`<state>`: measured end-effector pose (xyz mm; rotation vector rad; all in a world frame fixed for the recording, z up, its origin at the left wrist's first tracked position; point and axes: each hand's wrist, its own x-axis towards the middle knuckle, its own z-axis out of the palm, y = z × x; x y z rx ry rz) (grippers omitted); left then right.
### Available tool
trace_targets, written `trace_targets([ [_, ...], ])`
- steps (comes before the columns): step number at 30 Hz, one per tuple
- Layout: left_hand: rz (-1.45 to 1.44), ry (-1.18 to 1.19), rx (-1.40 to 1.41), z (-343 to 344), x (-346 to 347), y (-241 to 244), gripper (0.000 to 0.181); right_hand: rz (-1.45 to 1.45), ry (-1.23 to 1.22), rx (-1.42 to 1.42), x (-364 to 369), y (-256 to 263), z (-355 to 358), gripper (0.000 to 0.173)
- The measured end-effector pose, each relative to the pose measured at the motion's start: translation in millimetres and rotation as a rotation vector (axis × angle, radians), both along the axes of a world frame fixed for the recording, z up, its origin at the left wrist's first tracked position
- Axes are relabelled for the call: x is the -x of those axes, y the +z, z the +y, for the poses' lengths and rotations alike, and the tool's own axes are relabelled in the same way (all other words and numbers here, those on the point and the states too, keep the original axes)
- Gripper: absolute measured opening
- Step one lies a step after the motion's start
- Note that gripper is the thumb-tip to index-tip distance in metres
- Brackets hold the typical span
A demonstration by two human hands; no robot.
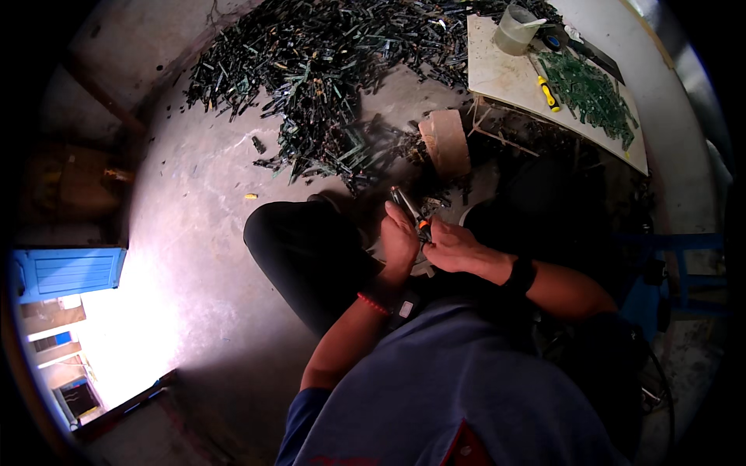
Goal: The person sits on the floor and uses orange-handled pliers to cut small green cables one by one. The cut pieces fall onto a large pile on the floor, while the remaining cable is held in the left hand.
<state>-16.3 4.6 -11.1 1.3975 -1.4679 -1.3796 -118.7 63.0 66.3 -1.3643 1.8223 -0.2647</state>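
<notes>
My right hand [457, 247] is closed around the black and orange handle of a hand tool [423, 224], perhaps a screwdriver. The tool's narrow metal end points away from me, up and to the left. My left hand [400, 239] grips a small dark strip [397, 197] beside that metal end, with the thumb along it. What the fingers cover cannot be seen. Both hands are close together above my lap, between my bent knees. Beyond them a large heap of dark and green strips [315, 76], perhaps circuit board pieces, lies on the concrete floor.
A low board table [495, 70] at the upper right bears a plastic cup [515, 32], a yellow and black screwdriver [548, 94] and a pile of green strips [588, 96]. A tan block [447, 143] stands near the heap. A yellow piece [250, 197] lies on the floor.
</notes>
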Motion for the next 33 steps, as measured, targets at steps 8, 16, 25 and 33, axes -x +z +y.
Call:
trace_targets([
  [8,-0.056,0.016,-0.026,1,-1,1,0.061,-0.171,-0.054,0.058,-4,-15,4,0.033],
  [16,0.037,0.011,-0.154,5,-8,8,0.062,0.409,0.181,0.477,38,-60,-6,0.009],
  [25,0.114,-0.004,-0.382,3,-10,-1,0.061,0.361,0.289,0.347,52,-38,-16,0.018],
  [33,0.287,-0.026,-0.670,-4,-10,20,0.058,-1.148,-0.240,-0.388,39,-33,10,0.021],
])
